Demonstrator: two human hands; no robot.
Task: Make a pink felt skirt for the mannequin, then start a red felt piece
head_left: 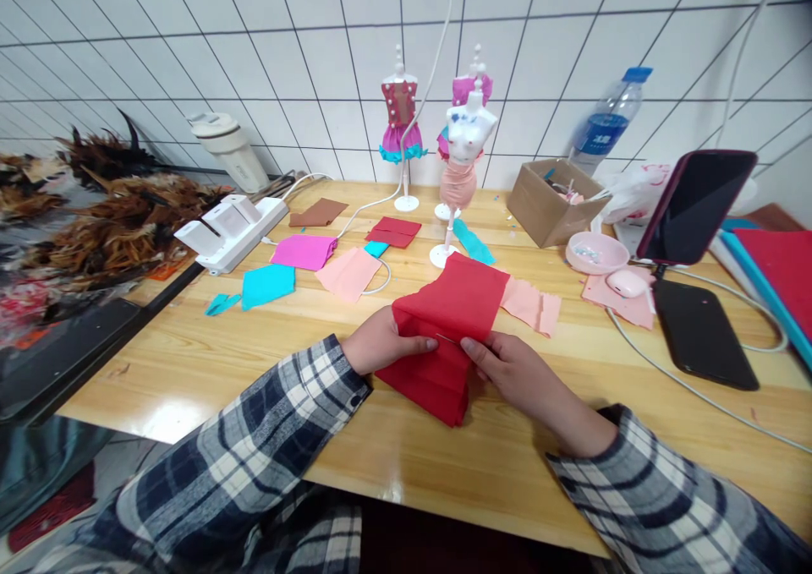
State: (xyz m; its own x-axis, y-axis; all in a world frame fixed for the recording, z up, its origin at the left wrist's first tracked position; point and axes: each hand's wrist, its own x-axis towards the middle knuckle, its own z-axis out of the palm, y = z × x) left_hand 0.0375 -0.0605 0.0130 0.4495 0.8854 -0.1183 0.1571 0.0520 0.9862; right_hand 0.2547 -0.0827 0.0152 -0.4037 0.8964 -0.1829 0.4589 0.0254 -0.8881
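Observation:
A folded piece of red cloth (453,312) lies on the wooden table (254,354) in front of me. My left hand (381,341) pinches its left edge, thumb on top. My right hand (517,371) grips the cloth from the right, fingers closed on the fold. A thin pin or needle seems to lie on the cloth between the two thumbs. Both arms wear plaid sleeves.
Small doll mannequins (463,164) stand at the back among scraps of pink (304,251), turquoise (266,285) and peach cloth (348,271). A cardboard box (545,202), pink bowl (595,253), propped phone (694,206), flat phone (704,333), cables, power strip (232,232) and feathers (107,219) surround them.

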